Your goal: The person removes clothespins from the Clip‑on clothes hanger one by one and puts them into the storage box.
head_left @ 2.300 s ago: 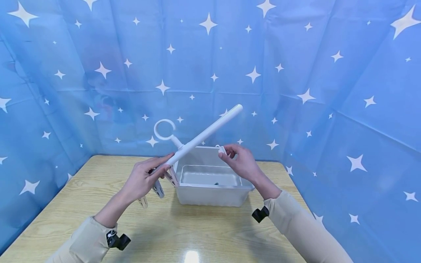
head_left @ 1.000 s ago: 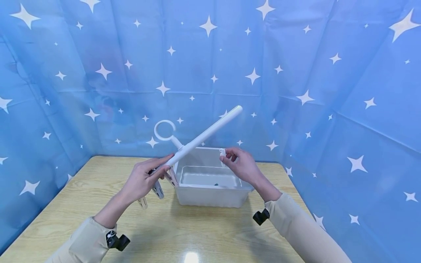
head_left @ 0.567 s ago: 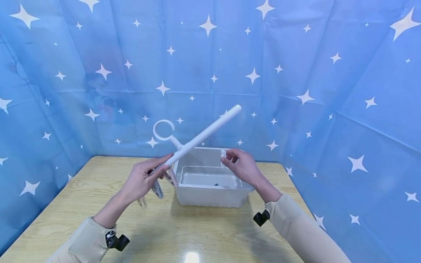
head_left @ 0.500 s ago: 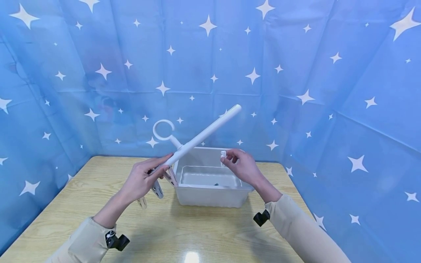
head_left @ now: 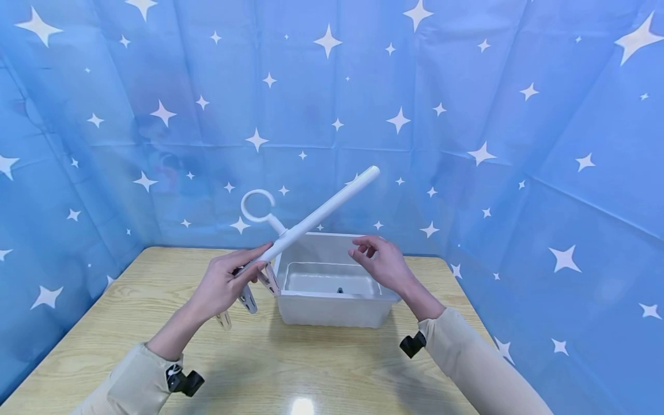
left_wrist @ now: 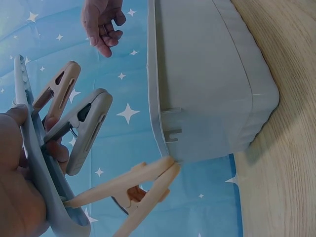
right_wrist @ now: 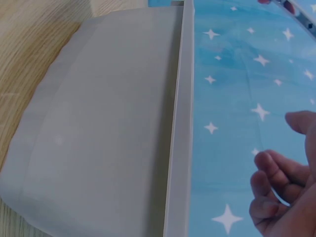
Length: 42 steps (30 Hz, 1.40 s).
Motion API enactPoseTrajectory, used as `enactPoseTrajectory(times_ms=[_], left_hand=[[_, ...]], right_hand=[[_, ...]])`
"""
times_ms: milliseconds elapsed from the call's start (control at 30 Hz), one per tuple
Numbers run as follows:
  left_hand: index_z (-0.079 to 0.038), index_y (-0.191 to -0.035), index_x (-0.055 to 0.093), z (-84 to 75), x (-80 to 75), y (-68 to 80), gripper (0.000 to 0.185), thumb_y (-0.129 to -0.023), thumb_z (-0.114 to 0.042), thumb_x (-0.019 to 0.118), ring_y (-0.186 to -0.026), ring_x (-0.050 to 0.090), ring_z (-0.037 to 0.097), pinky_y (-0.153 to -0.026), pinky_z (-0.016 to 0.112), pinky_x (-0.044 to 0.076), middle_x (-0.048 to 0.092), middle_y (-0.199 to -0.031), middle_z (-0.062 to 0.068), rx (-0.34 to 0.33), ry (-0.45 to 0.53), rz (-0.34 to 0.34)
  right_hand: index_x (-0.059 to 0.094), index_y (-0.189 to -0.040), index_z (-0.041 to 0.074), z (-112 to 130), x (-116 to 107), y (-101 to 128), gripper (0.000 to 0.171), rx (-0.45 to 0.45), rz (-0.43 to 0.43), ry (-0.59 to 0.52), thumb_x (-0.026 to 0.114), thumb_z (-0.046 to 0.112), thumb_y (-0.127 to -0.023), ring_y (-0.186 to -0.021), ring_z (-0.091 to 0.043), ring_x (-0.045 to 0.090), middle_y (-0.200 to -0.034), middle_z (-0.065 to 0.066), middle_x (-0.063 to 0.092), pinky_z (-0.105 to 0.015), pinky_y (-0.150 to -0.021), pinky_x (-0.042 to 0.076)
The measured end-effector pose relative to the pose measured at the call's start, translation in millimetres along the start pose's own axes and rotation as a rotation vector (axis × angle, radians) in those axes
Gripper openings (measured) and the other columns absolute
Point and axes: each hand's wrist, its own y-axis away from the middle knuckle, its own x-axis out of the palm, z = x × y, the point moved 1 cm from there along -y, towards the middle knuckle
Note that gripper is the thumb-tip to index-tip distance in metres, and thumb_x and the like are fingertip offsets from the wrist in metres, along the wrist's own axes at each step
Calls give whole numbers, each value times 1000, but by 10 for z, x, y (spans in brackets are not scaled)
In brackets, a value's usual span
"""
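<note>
My left hand [head_left: 223,282] grips a white clip hanger [head_left: 332,206] near its lower end; the bar slants up to the right. The hanger's round hook [head_left: 248,196] points up and back. In the left wrist view a pinkish clip [left_wrist: 73,70], a grey clip [left_wrist: 79,160] and a peach clip [left_wrist: 143,173] stick out from the bar's slotted underside. My right hand [head_left: 386,262] is over the right side of a grey-white plastic box [head_left: 334,311], fingers loosely bent and thumb apart, holding nothing.
The box stands on a wood-grain table [head_left: 311,374]; a small dark thing [head_left: 339,290] shows inside, near its front wall. Blue curtains [head_left: 301,104] with white stars rise behind and on both sides.
The small white piece pinched in my right hand earlier is gone from the fingers, which have parted. The dark thing in the box looks slightly shifted. My left hand and hanger stay nearly still.
</note>
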Motion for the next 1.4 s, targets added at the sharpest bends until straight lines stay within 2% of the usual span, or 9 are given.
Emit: enactPoseTrajectory(times_ms=[300, 733, 933, 1133, 1400], left_hand=[[-25, -139, 61, 22, -22, 0, 40, -100, -18, 62, -67, 60, 5, -49, 25, 46, 68, -81, -4, 2, -38, -4], [-25, -140, 60, 31, -32, 7, 40, -100, -19, 61, -69, 63, 9, -50, 25, 47, 70, -88, -2, -16, -35, 8], [-25, -140, 60, 39, -30, 17, 40, -100, -20, 61, -70, 63, 12, -51, 25, 48, 69, -87, -2, -14, -47, 10], [-26, -140, 60, 41, -26, 20, 40, -100, -21, 62, -68, 61, 6, -51, 25, 47, 68, -83, -4, -11, -66, 6], [-25, -140, 60, 36, -32, 12, 40, -100, -21, 62, -68, 59, 4, -51, 25, 47, 67, -81, -4, -8, -75, 3]], right_hand=[[64, -130, 18, 19, -21, 2, 44, 8, 7, -25, 62, 46, -97, -93, -17, 60, -105, 0, 67, -32, -71, 50], [64, -131, 18, 77, -30, 8, 44, -18, 5, -14, 62, 46, -97, -96, -17, 61, -107, 0, 67, -31, -72, 50], [65, -129, 19, 103, -27, 18, 43, -28, 0, -10, 63, 47, -97, -99, -17, 61, -109, 1, 67, -35, -77, 51], [65, -128, 20, 129, -34, 32, 42, -48, -7, -11, 62, 49, -97, -103, -18, 63, -111, 2, 68, -40, -83, 52], [65, -128, 20, 161, -59, 43, 42, -51, -5, -5, 62, 48, -97, -102, -18, 63, -111, 1, 68, -38, -80, 52]])
